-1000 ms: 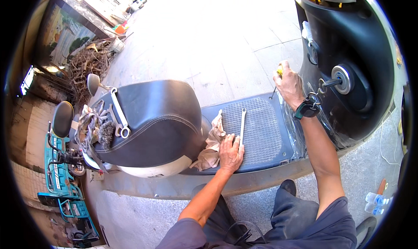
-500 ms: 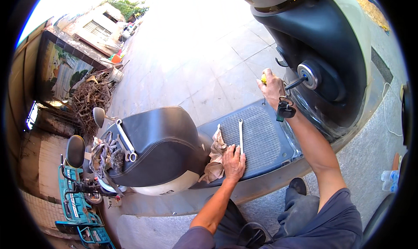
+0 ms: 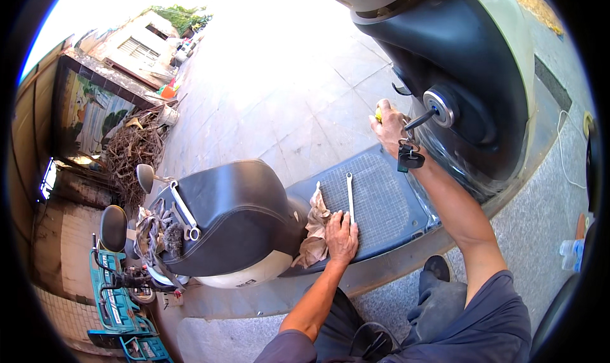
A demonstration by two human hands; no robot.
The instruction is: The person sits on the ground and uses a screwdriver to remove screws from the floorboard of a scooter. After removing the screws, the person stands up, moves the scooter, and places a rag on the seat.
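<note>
Head view looks down on a scooter's ribbed footboard [image 3: 381, 204], where the left hand [image 3: 342, 236] lies flat, fingers spread, palm down beside a slim metal wrench [image 3: 350, 194] and touching a crumpled rag [image 3: 314, 226]; the right hand [image 3: 389, 127] is closed round a yellow-handled tool [image 3: 378, 113] near the ignition lock [image 3: 438, 107], keys [image 3: 406, 154] dangling below; the wrench looks stiff, smooth and fairly light, likely slick if oily, best pinched mid-shank; the rag is soft and limp, grabbable anywhere; another wrench [image 3: 183, 210] rests on the black seat [image 3: 235, 214].
</note>
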